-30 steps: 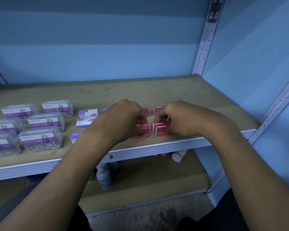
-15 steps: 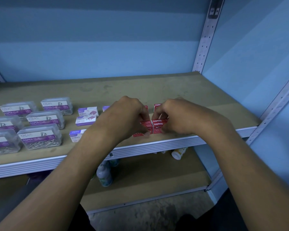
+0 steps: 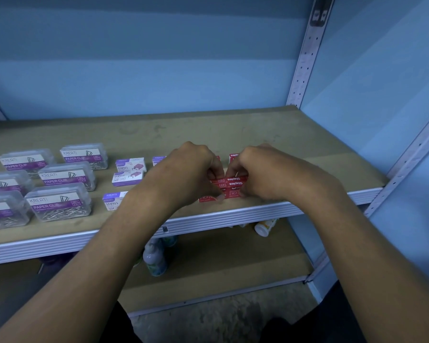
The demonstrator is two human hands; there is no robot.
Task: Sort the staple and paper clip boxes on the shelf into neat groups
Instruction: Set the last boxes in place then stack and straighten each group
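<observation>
Squeezing those small red cardboard staple boxes (image 3: pixel 229 185) together near the front edge of the brown wooden shelf (image 3: pixel 258 129), left hand (image 3: pixel 183 174) and right hand (image 3: pixel 265 172) both pinch them, so one slip could tip a box off.

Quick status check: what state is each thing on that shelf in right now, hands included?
Left hand: fingers curled, pinching the red staple boxes.
Right hand: fingers curled, pinching the same boxes.
Red staple boxes: closed, pressed together near the shelf's front edge.
Purple staple boxes: closed, lying flat, loosely spaced.
Paper clip boxes: lids shut, clips inside, grouped at left.
Shelf: back half bare.
</observation>
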